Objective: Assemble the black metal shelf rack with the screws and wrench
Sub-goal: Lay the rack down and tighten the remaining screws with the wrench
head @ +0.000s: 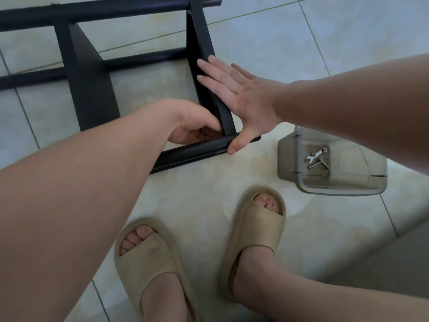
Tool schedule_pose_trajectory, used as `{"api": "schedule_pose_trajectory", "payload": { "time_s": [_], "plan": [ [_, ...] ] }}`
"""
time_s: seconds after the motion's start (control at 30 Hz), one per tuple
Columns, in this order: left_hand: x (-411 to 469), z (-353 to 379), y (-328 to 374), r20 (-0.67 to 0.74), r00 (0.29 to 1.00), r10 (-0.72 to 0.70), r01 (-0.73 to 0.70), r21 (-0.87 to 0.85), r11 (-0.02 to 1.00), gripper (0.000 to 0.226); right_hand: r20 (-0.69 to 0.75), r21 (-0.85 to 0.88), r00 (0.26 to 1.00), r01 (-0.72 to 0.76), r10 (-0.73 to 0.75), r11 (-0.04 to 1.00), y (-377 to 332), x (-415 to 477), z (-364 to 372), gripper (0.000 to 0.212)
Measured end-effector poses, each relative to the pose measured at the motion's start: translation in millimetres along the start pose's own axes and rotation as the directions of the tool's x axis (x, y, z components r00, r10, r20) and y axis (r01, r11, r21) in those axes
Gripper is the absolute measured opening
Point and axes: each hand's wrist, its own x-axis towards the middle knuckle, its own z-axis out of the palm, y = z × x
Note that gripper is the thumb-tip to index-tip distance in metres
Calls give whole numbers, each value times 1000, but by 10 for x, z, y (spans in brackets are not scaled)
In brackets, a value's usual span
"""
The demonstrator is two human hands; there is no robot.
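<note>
While two feet in tan slippers [255, 228] stand on the tiled floor [313, 54], a clear plastic tub [336, 190] sits to the right, holding a small wrench [313, 156] and a few screws [321, 164]. The left forearm hides part of the round tube [192, 154]. The left hand [197, 126] curls its fingers round the lower end of the upright plate [199, 43]. The right hand [241, 98] lies flat, fingers [209, 68] straight and slightly spread against that plate, thumb on the tube. The black metal rack [88, 84] lies on the floor, its near corner between both hands.
</note>
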Motion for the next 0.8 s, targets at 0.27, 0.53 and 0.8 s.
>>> {"api": "schedule_pose_trajectory", "payload": {
  "time_s": [0.27, 0.53, 0.8],
  "plan": [
    [7, 7, 22, -31, 999, 7, -7, -2, 1000, 21, -9, 9, 1000, 5, -5, 1000, 18, 9, 18, 150],
    [-18, 34, -105, -21, 1000, -13, 13, -5, 1000, 19, -7, -2, 1000, 3, -3, 1000, 4, 6, 12, 150],
    [-44, 78, -178, -90, 994, 55, -56, -6, 998, 10, 3, -17, 1000, -7, 7, 1000, -16, 4, -3, 150]
  ]
}}
